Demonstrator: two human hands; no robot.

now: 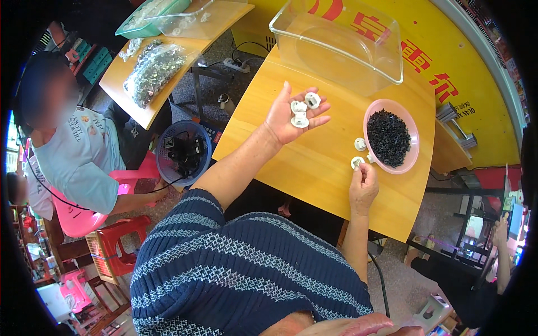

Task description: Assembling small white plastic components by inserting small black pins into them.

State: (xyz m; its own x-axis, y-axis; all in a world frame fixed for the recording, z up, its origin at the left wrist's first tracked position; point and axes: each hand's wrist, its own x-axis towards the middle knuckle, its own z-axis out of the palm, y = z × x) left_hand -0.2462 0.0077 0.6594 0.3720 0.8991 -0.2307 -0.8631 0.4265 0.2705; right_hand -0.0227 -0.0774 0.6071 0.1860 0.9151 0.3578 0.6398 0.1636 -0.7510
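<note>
My left hand (284,116) is raised over the table, palm up and fingers spread. Several white round plastic parts (300,120) rest on its palm and fingers; one (312,100) shows a dark slot. Near the table's right side, my right hand (364,187) pinches another white round part (357,162) between thumb and fingers, low over the wood. Just beyond it lies a loose white part (360,144), and a smaller white piece (370,158) sits against the bowl. The pink bowl (413,131) beside them holds a heap of small black pieces (390,139).
A clear plastic bin (336,61) stands at the wooden table's (269,162) far edge. To the left are a blue basket (167,171) with black items and a side table bearing a bag of small parts (152,73). A co-worker (84,151) sits at far left.
</note>
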